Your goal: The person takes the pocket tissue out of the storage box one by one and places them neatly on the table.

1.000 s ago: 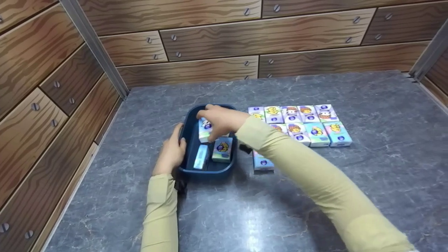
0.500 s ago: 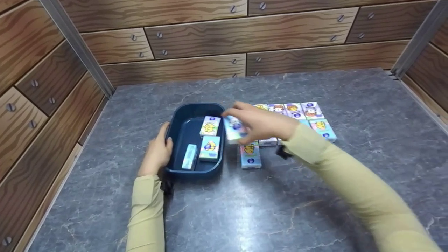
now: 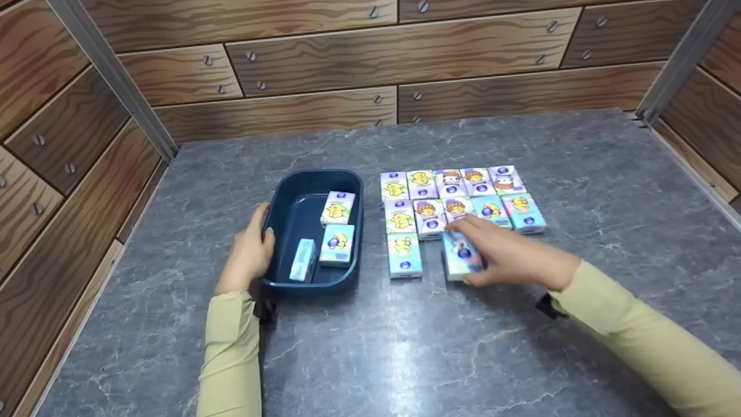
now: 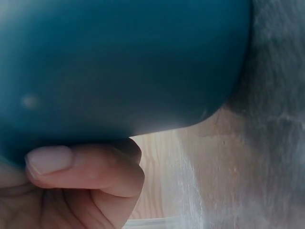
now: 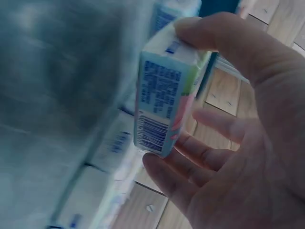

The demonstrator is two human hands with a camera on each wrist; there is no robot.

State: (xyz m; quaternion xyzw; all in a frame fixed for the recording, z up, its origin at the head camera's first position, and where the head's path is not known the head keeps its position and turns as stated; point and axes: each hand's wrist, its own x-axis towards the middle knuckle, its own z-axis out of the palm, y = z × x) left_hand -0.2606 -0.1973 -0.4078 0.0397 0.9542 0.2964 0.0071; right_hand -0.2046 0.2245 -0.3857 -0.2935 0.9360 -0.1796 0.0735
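At the left, a dark blue plastic bin (image 3: 312,284) has my left hand (image 3: 249,249) holding its left side. The left wrist view shows bent fingers (image 4: 90,167) against the bin's wall. My right hand (image 3: 509,255) pinches a small light-blue tissue pack (image 3: 460,258) between thumb and fingers, just in front of the rows of packs. In the right wrist view, the pack's barcode side (image 5: 155,109) faces the camera. Whether it touches the table cannot be told. Inside the bin lie a purple-white pack (image 3: 337,208), a blue pack (image 3: 337,244) and a pack on edge (image 3: 303,259).
Right of the bin, several tissue packs (image 3: 450,182) lie face up in two touching rows. One more pack (image 3: 404,255) begins a front row. The grey marbled table (image 3: 370,359) is bounded by wood-patterned walls (image 3: 312,63).
My right hand has carried the tissue pack out of the bin, rightward to the front of the rows. My left hand stays at the bin. The head view has shifted slightly.
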